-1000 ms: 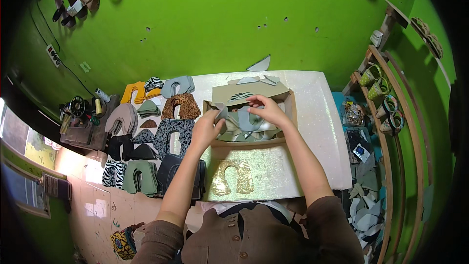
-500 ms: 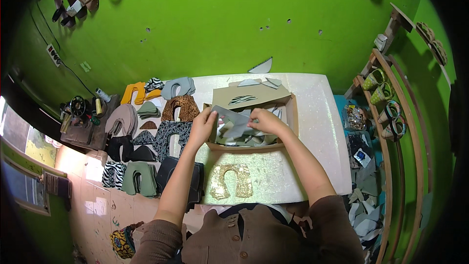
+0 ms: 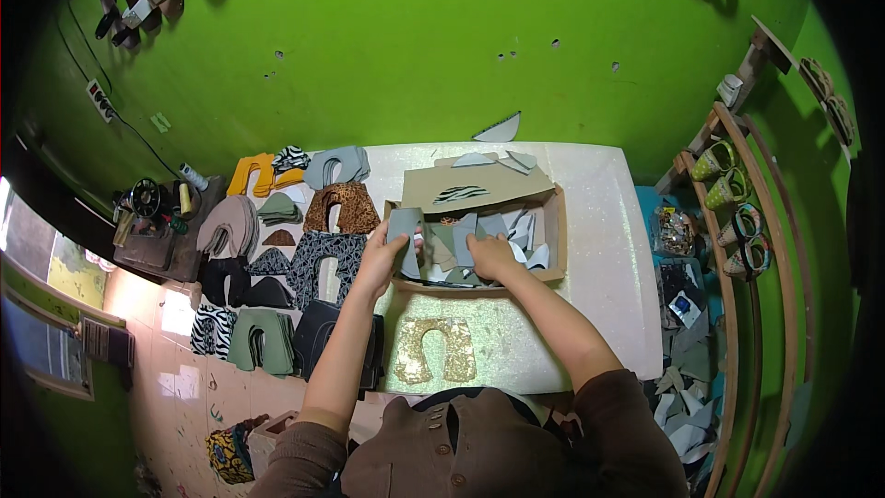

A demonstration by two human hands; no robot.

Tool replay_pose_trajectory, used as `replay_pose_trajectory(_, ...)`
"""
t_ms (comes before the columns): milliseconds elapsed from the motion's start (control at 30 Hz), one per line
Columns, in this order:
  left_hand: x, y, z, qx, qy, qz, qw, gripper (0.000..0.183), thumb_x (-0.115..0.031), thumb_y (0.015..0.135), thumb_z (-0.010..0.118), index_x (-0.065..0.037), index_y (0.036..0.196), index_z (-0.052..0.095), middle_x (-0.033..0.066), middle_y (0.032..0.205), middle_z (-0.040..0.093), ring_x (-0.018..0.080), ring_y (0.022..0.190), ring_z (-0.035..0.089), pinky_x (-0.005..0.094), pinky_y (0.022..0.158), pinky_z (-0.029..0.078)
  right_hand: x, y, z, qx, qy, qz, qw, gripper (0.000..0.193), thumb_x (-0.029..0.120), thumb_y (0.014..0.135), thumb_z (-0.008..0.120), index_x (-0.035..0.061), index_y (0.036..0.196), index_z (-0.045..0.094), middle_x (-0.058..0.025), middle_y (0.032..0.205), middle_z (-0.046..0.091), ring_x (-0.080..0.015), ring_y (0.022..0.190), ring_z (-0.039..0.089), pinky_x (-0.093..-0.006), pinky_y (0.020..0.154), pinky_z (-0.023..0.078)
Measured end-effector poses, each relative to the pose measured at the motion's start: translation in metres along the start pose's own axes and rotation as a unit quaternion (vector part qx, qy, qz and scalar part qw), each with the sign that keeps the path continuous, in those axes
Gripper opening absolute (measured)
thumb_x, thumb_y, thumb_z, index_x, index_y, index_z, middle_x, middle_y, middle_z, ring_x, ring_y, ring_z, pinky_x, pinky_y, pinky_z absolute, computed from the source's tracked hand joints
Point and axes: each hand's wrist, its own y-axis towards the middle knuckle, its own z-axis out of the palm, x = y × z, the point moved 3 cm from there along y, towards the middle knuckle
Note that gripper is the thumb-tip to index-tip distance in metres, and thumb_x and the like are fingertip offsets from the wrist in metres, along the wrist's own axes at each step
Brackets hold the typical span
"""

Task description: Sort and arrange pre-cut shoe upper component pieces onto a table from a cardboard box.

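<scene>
L hand (image 3: 375, 258) & R hand (image 3: 498, 260) moved apart vs. ½ sec ago. Nearest: glittery gold U-shaped piece (image 3: 413, 350). Beyond, L pinches flat grey scrap (image 3: 407, 223) at open brown cardboard box's (image 3: 557, 240) left side; R pinches flat blue-grey scrap (image 3: 465, 238) mid-box. Far: painted green wall (image 3: 369, 74).

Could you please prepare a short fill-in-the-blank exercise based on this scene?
1. The left hand holds a piece coloured ____ over the cardboard box.
2. The hand farther from the leopard-print pieces is the ____ one.
3. Between the box and the person lies a U-shaped cutout coloured ____.
4. The wall behind the table is bright ____.

Missing words: grey; right; gold; green.
</scene>
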Motion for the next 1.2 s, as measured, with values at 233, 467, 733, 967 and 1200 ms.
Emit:
replay_pose_trajectory(233, 0.000, -0.005, 0.006, 0.006, -0.082, -0.027, 0.996, 0.055, 0.009, 0.082, 0.041, -0.009, 0.133, 0.028, 0.0137, 0.111, 0.049, 0.0238, 0.095, 0.057, 0.0273, 0.078, 0.049, -0.012, -0.022, -0.060, -0.072, 0.443, -0.020, 0.893, 0.038, 0.016, 0.075, 0.066, 0.0048, 0.104, 0.045, -0.0049, 0.081, 0.056, -0.0143, 0.078, 0.056, -0.0280, 0.073, 0.043)
replay_pose_trajectory(467, 0.003, -0.001, 0.021, 0.036, -0.088, -0.016, 0.995, 0.061, 0.006, 0.082, 0.038, -0.013, 0.137, 0.021, 0.0132, 0.107, 0.047, 0.0242, 0.099, 0.055, 0.0291, 0.081, 0.048, 0.002, -0.044, -0.090, -0.013, 0.819, -0.048, 0.572, 0.032, 0.008, 0.088, 0.048, 0.0023, 0.119, 0.045, -0.0044, 0.100, 0.055, -0.0143, 0.093, 0.054, -0.0281, 0.088, 0.043)
replay_pose_trajectory(733, 0.007, -0.008, 0.040, 0.088, -0.074, 0.061, 0.991, 0.051, -0.042, 0.094, 0.027, -0.013, 0.136, 0.025, 0.0093, 0.131, 0.037, 0.0205, 0.122, 0.036, 0.0348, 0.101, 0.029, 0.039, -0.058, -0.082, 0.027, 0.915, -0.109, 0.387, 0.048, -0.003, 0.084, 0.042, -0.0070, 0.130, 0.029, -0.0168, 0.126, 0.039, -0.0279, 0.118, 0.040, -0.0379, 0.103, 0.031)
replay_pose_trajectory(967, 0.015, -0.015, 0.044, 0.103, -0.040, 0.104, 0.988, 0.057, -0.048, 0.092, 0.032, -0.011, 0.135, 0.028, 0.0070, 0.135, 0.033, 0.0182, 0.124, 0.032, 0.0330, 0.102, 0.026, 0.054, -0.053, -0.074, -0.068, 0.956, -0.075, 0.276, 0.052, -0.008, 0.080, 0.040, -0.0082, 0.130, 0.026, -0.0194, 0.130, 0.032, -0.0303, 0.123, 0.034, -0.0389, 0.105, 0.029)
replay_pose_trajectory(1200, 0.002, -0.020, 0.049, 0.038, 0.091, 0.149, 0.984, 0.045, -0.013, 0.090, 0.046, -0.008, 0.132, 0.031, 0.0079, 0.125, 0.042, 0.0169, 0.110, 0.045, 0.0303, 0.093, 0.037, 0.050, -0.051, -0.064, -0.069, 0.932, -0.044, 0.354, 0.050, -0.009, 0.081, 0.040, -0.0051, 0.130, 0.028, -0.0173, 0.126, 0.036, -0.0266, 0.121, 0.037, -0.0356, 0.102, 0.033)
